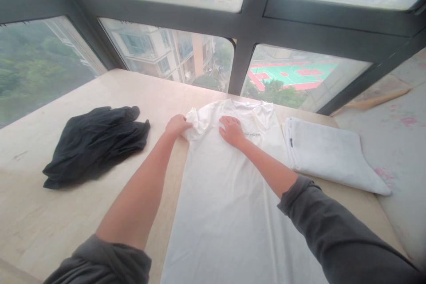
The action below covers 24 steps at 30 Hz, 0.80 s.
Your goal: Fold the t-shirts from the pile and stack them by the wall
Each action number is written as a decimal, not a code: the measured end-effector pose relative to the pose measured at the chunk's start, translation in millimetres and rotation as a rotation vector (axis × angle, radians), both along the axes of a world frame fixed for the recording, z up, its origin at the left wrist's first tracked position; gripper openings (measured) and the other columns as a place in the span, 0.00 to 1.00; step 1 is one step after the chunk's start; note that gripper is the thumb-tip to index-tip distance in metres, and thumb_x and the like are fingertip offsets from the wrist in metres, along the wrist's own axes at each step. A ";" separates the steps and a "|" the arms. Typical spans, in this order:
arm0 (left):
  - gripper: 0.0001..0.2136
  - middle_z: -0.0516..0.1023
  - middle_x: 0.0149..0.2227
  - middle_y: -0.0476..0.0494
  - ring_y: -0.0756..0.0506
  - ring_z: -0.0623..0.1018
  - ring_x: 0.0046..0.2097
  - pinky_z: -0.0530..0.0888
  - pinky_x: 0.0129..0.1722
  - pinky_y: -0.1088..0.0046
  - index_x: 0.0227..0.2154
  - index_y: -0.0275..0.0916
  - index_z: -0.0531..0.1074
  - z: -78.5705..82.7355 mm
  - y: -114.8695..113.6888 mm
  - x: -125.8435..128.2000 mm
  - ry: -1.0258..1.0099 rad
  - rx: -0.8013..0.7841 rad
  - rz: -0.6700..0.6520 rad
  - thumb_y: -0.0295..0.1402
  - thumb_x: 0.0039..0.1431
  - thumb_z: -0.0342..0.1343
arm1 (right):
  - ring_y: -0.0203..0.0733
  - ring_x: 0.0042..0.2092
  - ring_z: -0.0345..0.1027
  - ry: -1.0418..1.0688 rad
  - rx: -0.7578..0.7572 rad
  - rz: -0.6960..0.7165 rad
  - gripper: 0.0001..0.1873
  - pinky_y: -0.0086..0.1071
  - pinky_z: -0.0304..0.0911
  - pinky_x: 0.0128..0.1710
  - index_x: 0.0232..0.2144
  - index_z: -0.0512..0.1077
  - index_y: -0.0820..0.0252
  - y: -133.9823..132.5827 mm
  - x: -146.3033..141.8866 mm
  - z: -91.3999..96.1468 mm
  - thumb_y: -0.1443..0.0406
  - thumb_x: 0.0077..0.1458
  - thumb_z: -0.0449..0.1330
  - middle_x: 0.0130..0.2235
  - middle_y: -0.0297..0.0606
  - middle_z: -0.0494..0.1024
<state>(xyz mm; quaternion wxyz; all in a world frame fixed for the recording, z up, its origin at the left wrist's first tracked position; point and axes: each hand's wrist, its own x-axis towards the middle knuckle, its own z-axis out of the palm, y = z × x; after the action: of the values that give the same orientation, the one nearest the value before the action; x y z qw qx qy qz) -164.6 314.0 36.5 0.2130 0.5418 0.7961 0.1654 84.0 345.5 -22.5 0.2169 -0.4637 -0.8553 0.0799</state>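
A white T-shirt point(226, 195) lies spread on the ledge, its collar toward the window and small dark lettering on the chest. My left hand point(179, 125) pinches the bunched left sleeve of the shirt at its outer edge. Flat on the upper chest, left of the lettering, rests my right hand point(232, 131), its fingers stretched out. The right sleeve looks folded in over the shoulder.
A crumpled black garment point(96, 144) lies to the left. To the right is a folded white cloth point(326, 151) beside the patterned wall point(399, 142). Dark window frames point(246, 22) border the far side of the pale ledge point(29, 213).
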 end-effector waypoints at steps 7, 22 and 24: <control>0.10 0.73 0.24 0.48 0.47 0.75 0.29 0.65 0.26 0.75 0.28 0.36 0.71 1.7 -54.1 -14.2 -0.080 -0.010 0.035 0.37 0.49 0.49 | 0.50 0.61 0.58 0.011 -0.013 0.008 0.20 0.44 0.50 0.63 0.54 0.70 0.60 -0.1 -1.0 1.8 0.63 0.61 0.52 0.60 0.46 0.69; 0.16 0.79 0.34 0.36 0.34 0.78 0.43 0.70 0.38 0.67 0.30 0.36 0.75 24.3 1.6 -40.9 0.267 -0.165 0.059 0.44 0.43 0.64 | 0.51 0.61 0.58 0.020 -0.006 0.001 0.19 0.45 0.51 0.63 0.53 0.71 0.58 1.1 -2.1 -0.3 0.63 0.61 0.52 0.59 0.45 0.70; 0.10 0.75 0.22 0.43 0.39 0.78 0.35 0.68 0.33 0.70 0.21 0.37 0.73 27.0 6.7 -42.2 0.235 -0.199 -0.002 0.37 0.41 0.65 | 0.51 0.61 0.58 0.022 -0.006 0.001 0.19 0.45 0.51 0.63 0.53 0.71 0.58 1.2 -2.1 0.1 0.64 0.61 0.53 0.59 0.45 0.70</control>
<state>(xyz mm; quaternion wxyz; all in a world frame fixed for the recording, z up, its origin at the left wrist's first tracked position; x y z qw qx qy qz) -206.8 320.7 63.5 0.1710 0.5344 0.8275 0.0209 81.9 346.7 -22.4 0.2249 -0.4628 -0.8530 0.0877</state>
